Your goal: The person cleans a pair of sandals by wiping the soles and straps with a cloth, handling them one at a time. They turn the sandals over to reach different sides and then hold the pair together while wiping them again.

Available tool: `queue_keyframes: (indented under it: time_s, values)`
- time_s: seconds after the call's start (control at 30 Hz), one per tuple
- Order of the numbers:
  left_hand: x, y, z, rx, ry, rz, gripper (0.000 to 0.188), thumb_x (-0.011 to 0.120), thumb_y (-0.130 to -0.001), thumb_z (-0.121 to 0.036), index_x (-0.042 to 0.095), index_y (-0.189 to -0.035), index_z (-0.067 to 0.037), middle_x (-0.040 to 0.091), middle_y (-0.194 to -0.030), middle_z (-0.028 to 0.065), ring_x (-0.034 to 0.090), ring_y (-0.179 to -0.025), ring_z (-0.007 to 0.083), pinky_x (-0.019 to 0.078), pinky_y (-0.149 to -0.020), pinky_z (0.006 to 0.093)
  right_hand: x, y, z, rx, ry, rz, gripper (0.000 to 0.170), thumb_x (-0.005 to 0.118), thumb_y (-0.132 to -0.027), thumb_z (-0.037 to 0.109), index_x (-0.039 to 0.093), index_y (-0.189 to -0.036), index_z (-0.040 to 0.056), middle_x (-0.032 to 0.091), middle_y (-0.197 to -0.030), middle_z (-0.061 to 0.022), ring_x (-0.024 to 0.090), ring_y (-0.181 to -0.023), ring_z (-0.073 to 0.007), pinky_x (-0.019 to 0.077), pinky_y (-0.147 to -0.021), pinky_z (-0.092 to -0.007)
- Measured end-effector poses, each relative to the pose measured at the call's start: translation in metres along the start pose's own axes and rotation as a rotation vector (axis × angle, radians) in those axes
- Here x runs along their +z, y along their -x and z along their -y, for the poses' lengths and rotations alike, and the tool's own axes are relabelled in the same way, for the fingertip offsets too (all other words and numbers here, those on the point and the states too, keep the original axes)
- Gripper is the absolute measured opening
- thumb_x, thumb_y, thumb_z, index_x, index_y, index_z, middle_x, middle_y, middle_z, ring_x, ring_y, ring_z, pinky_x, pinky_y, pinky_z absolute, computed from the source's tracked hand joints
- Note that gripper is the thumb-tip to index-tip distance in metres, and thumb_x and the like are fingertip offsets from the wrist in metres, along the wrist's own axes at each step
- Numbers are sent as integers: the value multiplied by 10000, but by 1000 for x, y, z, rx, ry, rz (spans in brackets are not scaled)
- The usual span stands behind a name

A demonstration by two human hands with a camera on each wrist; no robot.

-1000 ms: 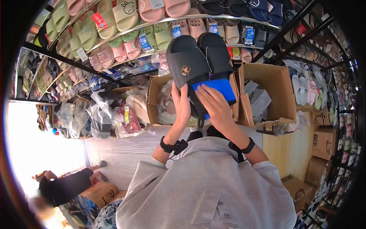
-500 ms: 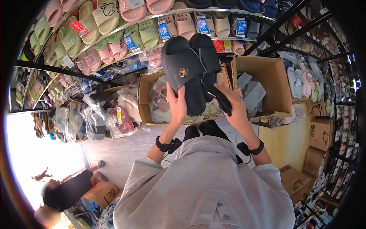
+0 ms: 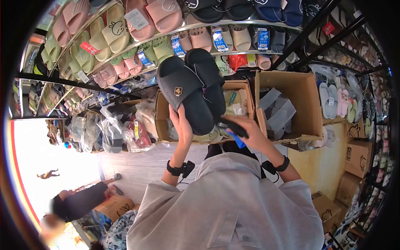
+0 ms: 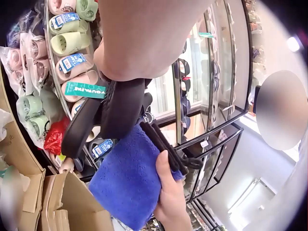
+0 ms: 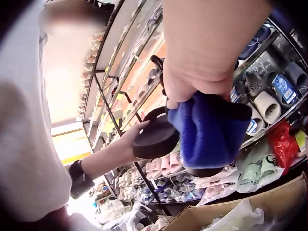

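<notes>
A pair of black slippers [image 3: 196,112], joined by a thin tie, is held up by my left hand [image 3: 182,128], which grips the lower part of the near slipper. The slippers [image 4: 120,108] hang beside a blue fuzzy cloth [image 4: 127,178] with a black edge and loop in the left wrist view. My right hand [image 3: 255,136] pinches that black edge, thumb visible in the left wrist view, just right of the slippers. In the right wrist view, the blue cloth [image 5: 209,132] hangs below the right hand [image 5: 199,86] and covers part of the slippers.
Shelves of slippers [image 3: 200,38] rise in front. Open cardboard boxes [image 3: 310,102] stand below them, one holding clear plastic wrapping. Bagged slippers [image 3: 112,139] lie at left. A person [image 3: 79,204] is at the lower left, by a closed carton [image 3: 114,208].
The slippers have moved left and slightly down with my left hand. My right hand has come away from their surface toward the right, and the cloth has turned edge-on.
</notes>
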State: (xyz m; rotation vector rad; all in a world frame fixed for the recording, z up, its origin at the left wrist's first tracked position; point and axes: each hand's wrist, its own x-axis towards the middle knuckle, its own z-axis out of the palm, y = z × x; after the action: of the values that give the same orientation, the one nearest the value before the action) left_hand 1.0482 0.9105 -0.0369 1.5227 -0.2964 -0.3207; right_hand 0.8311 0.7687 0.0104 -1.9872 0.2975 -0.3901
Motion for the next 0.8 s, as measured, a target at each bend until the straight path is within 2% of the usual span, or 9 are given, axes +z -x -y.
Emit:
queue_keyframes:
  time_s: [0.07,0.13,0.23,0.4,0.43,0.47,0.67,0.73,0.8]
  values:
    - [1,5,-6,-33,37,17,548,541,-1110,-316,495,-1515,50,600,-1406,149,516,-1314,220,348,-1170,341,-6,-3,-20,158,-71,-158,420,743,-978,78,672,-1387,16,730,-1278,-211,718,-1155,-370,540,-1004,-390]
    - [1,10,0,-29,-1,45,544,527,-1112,-321,501,-1511,49,595,-1424,136,531,-1299,210,360,-1161,334,-17,-14,-36,14,173,-267,479,739,-922,14,664,-1395,20,722,-1285,-198,698,-1179,-377,528,-1033,-413]
    - [6,20,-2,-47,36,98,552,526,-1106,-328,506,-1511,47,601,-1418,124,546,-1285,202,376,-1146,328,-29,-23,-41,-91,436,-267,611,732,-800,-1,654,-1404,38,676,-1411,-172,639,-1296,-345,481,-1108,-454]
    - [19,40,-25,147,-75,191,511,549,-1089,-261,505,-1487,57,599,-1405,131,534,-1293,207,371,-1145,343,-10,-25,-58,-183,585,-226,654,702,-773,-13,628,-1422,23,650,-1439,-131,588,-1343,-312,459,-1122,-438]
    - [17,42,-30,50,52,106,528,537,-1096,-275,492,-1507,54,580,-1432,134,525,-1313,213,368,-1156,345,-5,-23,-61,-227,572,-216,643,703,-780,-15,631,-1417,20,651,-1433,-126,590,-1338,-310,456,-1122,-438]
    - [15,44,-35,-45,182,19,545,526,-1104,-289,479,-1527,51,560,-1459,136,516,-1334,218,365,-1167,348,1,-18,-65,-255,574,-126,627,701,-786,-4,635,-1410,19,656,-1427,-120,595,-1327,-306,456,-1119,-435]
    - [5,22,-36,18,91,-144,514,524,-1113,-337,526,-1478,25,607,-1340,113,555,-1238,191,413,-1098,332,42,29,-114,-318,493,466,463,586,-943,81,658,-1399,43,688,-1412,-76,609,-1317,-236,446,-1126,-382]
    - [1,17,-46,-125,248,-219,515,527,-1119,-367,536,-1475,5,597,-1340,106,565,-1231,196,438,-1081,333,37,36,-116,-249,476,422,467,640,-904,47,678,-1369,45,704,-1391,-68,629,-1297,-239,464,-1119,-395]
    - [-5,17,-48,-90,297,-198,523,536,-1116,-402,549,-1467,-14,580,-1349,102,564,-1242,203,473,-1051,333,22,39,-114,-182,467,377,471,671,-882,35,688,-1352,47,703,-1393,-71,627,-1302,-248,467,-1123,-405]
